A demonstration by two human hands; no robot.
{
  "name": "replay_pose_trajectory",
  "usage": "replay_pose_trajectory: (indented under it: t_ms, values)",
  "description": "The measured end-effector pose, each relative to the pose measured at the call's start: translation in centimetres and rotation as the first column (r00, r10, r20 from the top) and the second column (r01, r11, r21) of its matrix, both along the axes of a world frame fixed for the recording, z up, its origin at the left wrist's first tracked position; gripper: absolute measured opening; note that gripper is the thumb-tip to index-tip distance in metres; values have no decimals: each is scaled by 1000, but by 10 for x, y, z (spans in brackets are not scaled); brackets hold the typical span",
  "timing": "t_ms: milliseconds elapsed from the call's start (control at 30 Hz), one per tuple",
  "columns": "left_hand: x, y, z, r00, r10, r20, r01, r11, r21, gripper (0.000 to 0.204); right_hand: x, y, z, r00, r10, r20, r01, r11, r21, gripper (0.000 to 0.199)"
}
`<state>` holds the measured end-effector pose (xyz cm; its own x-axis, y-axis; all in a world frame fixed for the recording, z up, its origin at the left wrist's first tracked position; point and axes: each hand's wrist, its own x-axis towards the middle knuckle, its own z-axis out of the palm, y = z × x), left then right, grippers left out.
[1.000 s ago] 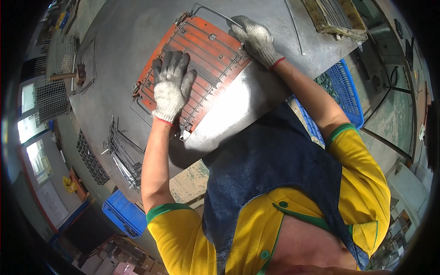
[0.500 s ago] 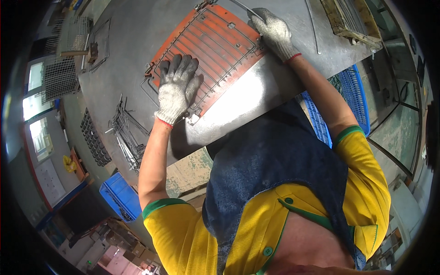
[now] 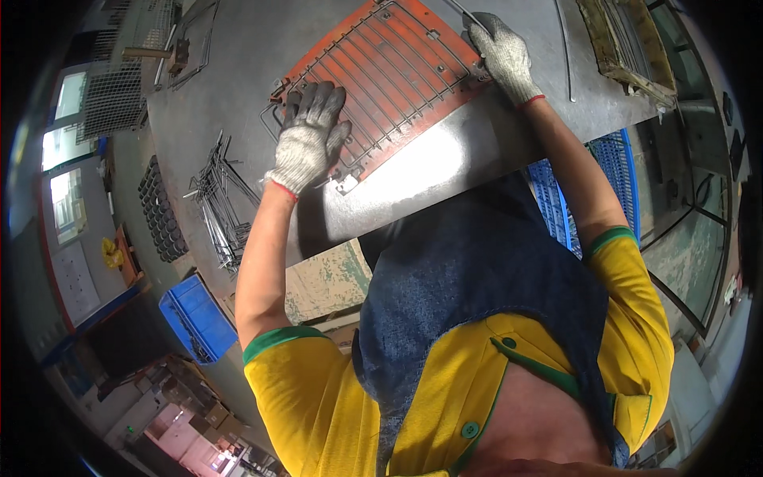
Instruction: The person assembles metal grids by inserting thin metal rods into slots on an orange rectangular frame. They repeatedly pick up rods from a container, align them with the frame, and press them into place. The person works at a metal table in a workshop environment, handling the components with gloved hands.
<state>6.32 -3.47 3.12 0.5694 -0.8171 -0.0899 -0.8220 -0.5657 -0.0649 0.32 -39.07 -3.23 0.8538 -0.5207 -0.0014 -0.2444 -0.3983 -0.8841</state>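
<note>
An orange-red flat plate (image 3: 436, 49) lies on the grey metal table (image 3: 238, 102). A wire grid (image 3: 381, 75) of thin parallel bars rests over the plate, with small metal stops along its edges. My left hand (image 3: 312, 133), in a grey-and-white glove, lies flat with fingers spread on the left end of the grid. At the plate's right corner my right hand (image 3: 502, 54), gloved alike, is closed round a thin metal rod (image 3: 462, 9). That rod runs out of the picture at the top, so its far end is hidden.
A heap of bent wires (image 3: 218, 203) lies on the table at left. At the right stand a wooden tray (image 3: 606, 60) with rods and a long thin rod (image 3: 566, 56). Blue crates (image 3: 628, 179) sit below the table's right edge, another blue bin (image 3: 199, 318) at lower left.
The whole view has shifted a little. My right hand and its rod have moved slightly right of the plate; my left hand still rests on the grid.
</note>
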Motion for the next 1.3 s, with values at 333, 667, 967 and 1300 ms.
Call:
replay_pose_trajectory:
  t_ms: [333,667,967,1300]
  values:
    - [-14,3,6,985,150,83,-125,959,-255,48,-1,-3,-1,996,62,71,-54,992,-113,39]
    - [-21,4,7,996,87,-16,-85,900,-428,40,-15,5,-4,988,11,151,17,982,-186,39]
    - [-3,167,7,278,958,-75,-933,251,-256,49,-22,11,2,998,-28,60,33,997,-76,38]
    - [-2,216,-37,174,-211,-962,-904,-421,-71,31,-21,9,-7,991,-21,131,32,996,-81,36]
